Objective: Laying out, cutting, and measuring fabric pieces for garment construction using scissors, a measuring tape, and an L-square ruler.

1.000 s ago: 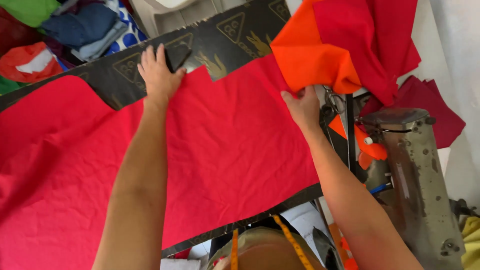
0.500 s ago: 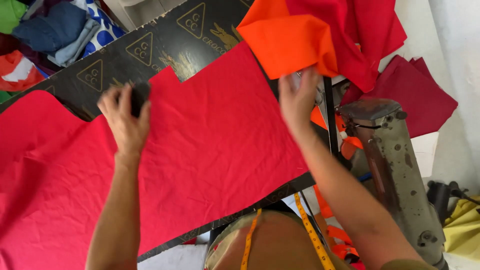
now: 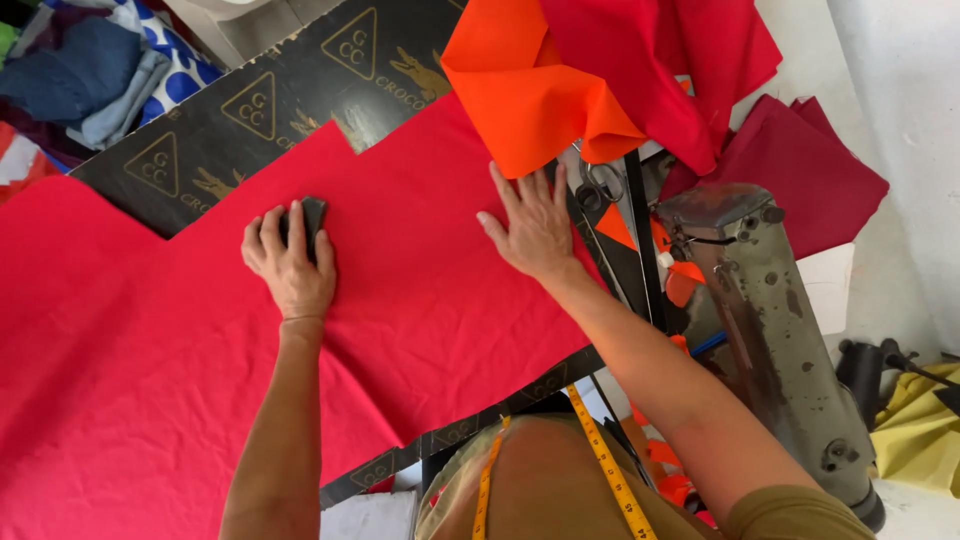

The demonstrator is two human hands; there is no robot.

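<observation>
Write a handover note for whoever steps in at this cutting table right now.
Left hand: grips a small dark block, pressed on the red cloth.
Right hand: flat, fingers spread, pinning the same cloth near the folded orange fabric.
Red cloth lies spread over the black board, lightly creased; scissors sit by the sewing machine.
Done: cloth laid out. Left: creases remain, no cut or mark visible.

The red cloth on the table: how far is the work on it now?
Done: the red cloth is spread over the dark table, though some wrinkles show. In hand: the left hand presses a small dark object on the cloth, and the right hand lies flat, holding it down. Left: no cut shows in the cloth, and the scissors lie unused beside the orange fabric.
</observation>
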